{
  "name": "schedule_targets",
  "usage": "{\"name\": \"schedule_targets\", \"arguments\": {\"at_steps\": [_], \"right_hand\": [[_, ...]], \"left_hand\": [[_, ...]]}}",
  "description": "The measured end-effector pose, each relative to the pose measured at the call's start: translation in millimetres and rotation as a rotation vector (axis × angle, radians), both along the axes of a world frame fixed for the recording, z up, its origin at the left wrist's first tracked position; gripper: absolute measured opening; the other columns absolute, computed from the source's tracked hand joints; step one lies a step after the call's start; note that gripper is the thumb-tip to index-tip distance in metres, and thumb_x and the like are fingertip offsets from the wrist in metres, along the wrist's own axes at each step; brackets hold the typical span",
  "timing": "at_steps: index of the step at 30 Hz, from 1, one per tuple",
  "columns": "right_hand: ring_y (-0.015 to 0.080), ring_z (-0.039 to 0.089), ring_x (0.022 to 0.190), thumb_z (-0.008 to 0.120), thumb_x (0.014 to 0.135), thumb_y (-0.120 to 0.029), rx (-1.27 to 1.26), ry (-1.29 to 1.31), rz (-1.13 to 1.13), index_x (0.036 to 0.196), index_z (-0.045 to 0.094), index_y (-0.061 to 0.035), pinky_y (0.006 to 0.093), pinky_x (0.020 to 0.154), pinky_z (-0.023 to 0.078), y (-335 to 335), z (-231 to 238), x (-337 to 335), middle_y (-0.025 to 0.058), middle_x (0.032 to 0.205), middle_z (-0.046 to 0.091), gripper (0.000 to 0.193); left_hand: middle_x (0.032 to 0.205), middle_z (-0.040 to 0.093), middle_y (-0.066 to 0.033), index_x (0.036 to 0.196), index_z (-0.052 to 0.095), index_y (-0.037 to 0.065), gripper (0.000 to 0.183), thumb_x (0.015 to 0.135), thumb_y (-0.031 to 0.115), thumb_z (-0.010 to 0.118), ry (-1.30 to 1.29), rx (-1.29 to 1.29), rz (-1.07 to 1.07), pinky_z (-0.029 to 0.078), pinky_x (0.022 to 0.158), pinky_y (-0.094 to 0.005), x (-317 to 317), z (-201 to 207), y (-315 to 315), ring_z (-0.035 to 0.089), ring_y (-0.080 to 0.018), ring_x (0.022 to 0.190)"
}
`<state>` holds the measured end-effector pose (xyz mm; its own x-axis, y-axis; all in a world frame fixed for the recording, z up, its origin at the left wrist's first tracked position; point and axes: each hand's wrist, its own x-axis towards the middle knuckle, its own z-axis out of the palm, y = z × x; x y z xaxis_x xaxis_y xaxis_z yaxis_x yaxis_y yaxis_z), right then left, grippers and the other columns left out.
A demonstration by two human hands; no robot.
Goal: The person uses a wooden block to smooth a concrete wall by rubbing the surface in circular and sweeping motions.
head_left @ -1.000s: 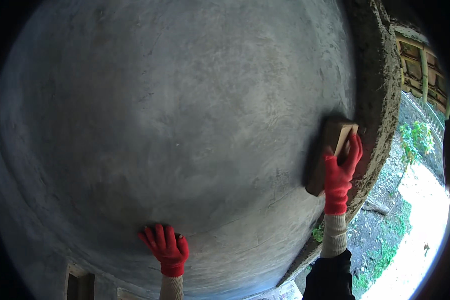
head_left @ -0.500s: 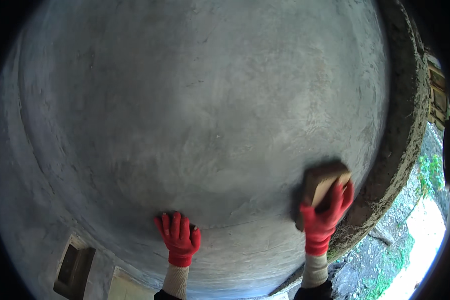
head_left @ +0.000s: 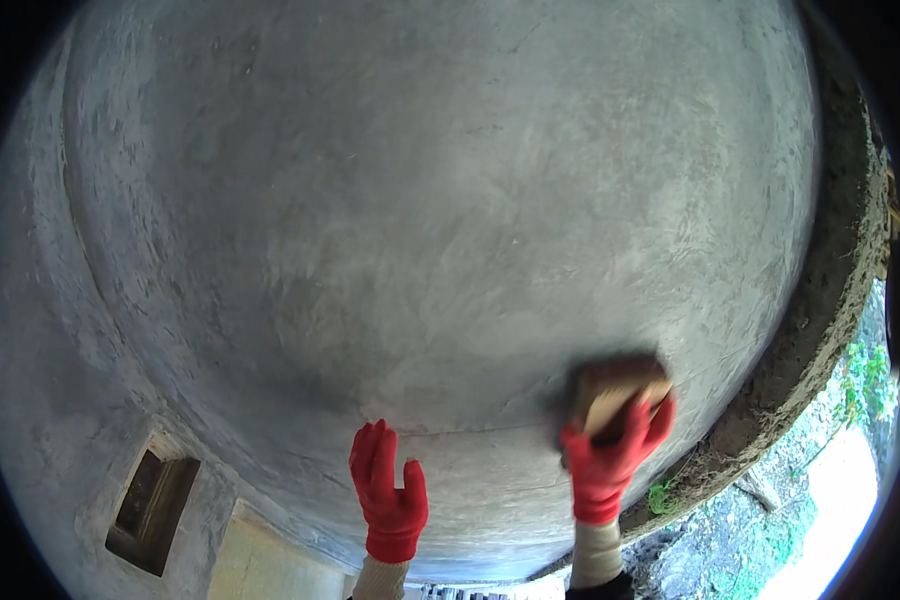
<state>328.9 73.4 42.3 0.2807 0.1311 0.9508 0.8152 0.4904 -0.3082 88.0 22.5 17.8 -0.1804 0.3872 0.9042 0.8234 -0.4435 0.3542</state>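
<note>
Wooden block (head_left: pixel 608 398) — lower, farther left on wall (head_left: pixel 470 250).

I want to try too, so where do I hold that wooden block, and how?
Grip the wooden block by its pale outer part, probably best from the side away from the grey wall: that part stands out toward the camera, while the opposite side faces the wall. The right hand holds it from there.
</note>
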Motion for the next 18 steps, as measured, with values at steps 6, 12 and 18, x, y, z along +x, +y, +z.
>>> {"name": "schedule_targets", "arguments": {"at_steps": [6,12,18], "right_hand": [[0.0477,0.032,0.131,0.076,0.073,-0.053,-0.052,0.068,-0.068,0.146,0.035,-0.0125,0.0551,0.103,0.033,-1.3,-31.8,-12.2,0.0316,0.145,0.022,0.093],[0.0476,0.035,0.124,0.087,0.061,-0.046,-0.052,-0.129,-0.020,0.147,0.032,-0.0211,0.0565,0.096,0.037,-9.6,-124.6,-19.3,0.0327,0.142,0.023,0.105],[0.0473,0.035,0.129,0.081,0.069,-0.048,0.040,-0.062,-0.050,0.143,0.040,-0.0100,0.0543,0.101,0.036,-5.7,83.4,-31.7,0.0325,0.143,0.027,0.093]], "left_hand": [[0.139,0.045,-0.0171,0.134,0.047,0.000,0.048,0.087,0.004,0.057,-0.321,-0.139,-0.112,0.035,0.107,-0.0430,1.3,-14.6,-10.7,0.042,-0.0337,0.127],[0.141,0.043,-0.0164,0.139,0.043,0.001,0.056,0.086,0.005,0.059,-0.283,-0.231,-0.120,0.034,0.108,-0.0422,0.8,-13.5,-12.3,0.039,-0.0324,0.130],[0.142,0.042,-0.0157,0.140,0.042,0.002,0.057,0.086,0.005,0.060,-0.337,-0.278,-0.114,0.033,0.108,-0.0418,-7.5,-14.6,-17.0,0.038,-0.0317,0.131]]}}
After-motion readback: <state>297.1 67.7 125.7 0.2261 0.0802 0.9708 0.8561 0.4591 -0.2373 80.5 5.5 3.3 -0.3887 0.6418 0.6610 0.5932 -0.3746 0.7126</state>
